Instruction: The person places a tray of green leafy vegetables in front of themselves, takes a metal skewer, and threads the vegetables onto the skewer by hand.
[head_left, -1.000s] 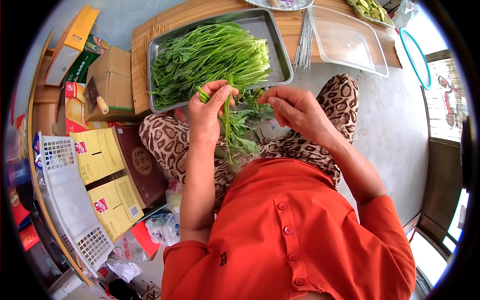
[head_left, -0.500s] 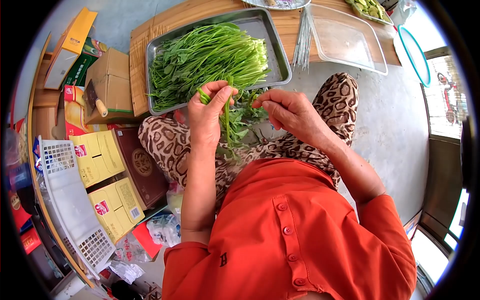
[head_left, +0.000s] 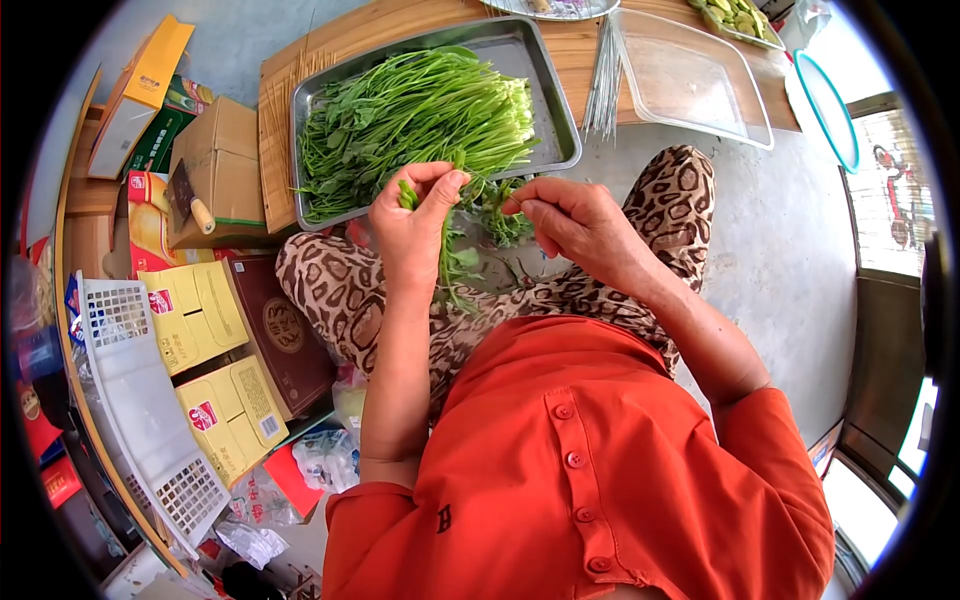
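My left hand is closed in a pinch on leafy green stems, whose tips stick out above its fingers while leaves hang below. Across from it, my right hand has thumb and forefinger pressed together beside a clump of greens. What sits between those fingertips, if anything, is too small to make out. Just beyond both hands a metal tray bears a heap of long-stemmed leafy greens, pale stem ends toward the right.
The wooden table also carries thin skewers and a clear plastic bin. A knife lies against a cardboard box on the left. Closer in are yellow boxes and a white plastic basket.
The stem strand hanging under my left hand has shifted, and more leaves show near my right fingertips. Both hands have stayed almost in place.
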